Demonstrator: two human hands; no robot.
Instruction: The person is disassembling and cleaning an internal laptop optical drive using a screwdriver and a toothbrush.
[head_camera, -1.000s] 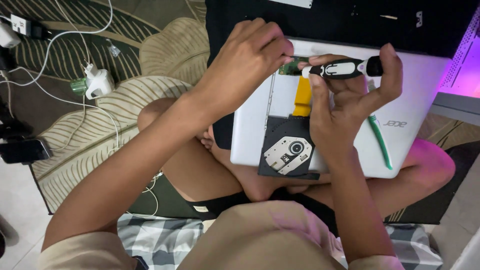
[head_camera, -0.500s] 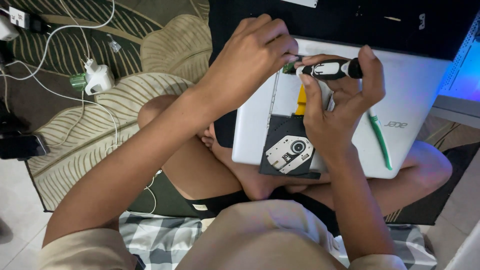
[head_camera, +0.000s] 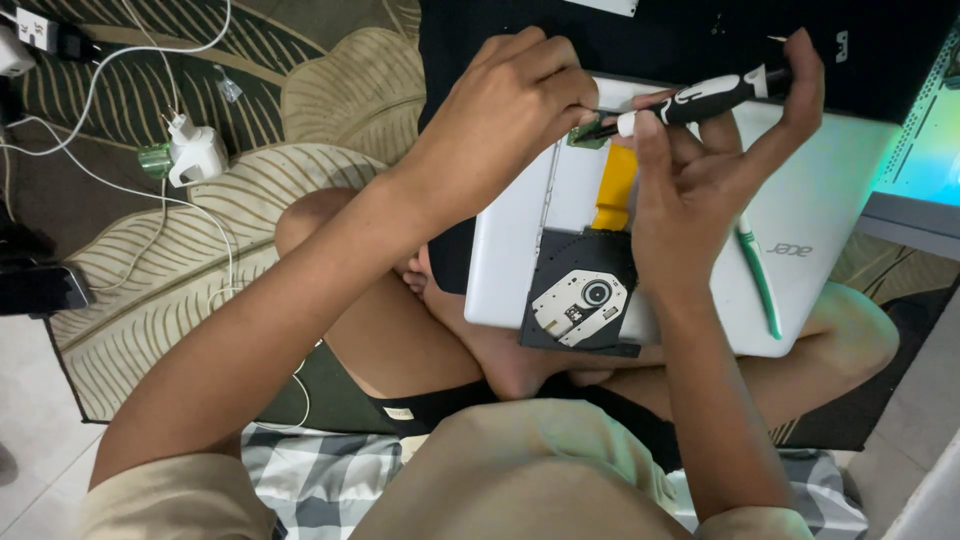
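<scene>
Left hand (head_camera: 515, 105) pinching a small green circuit board (head_camera: 585, 133) at upper centre, right hand (head_camera: 700, 170) gripping a black-and-white screwdriver (head_camera: 700, 100), white laptop (head_camera: 820, 200) lying beneath

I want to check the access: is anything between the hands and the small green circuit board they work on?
Nothing visible. The left hand pinches the small green circuit board directly, and the black-and-white screwdriver in the right hand points straight at it, above the white laptop.
</scene>
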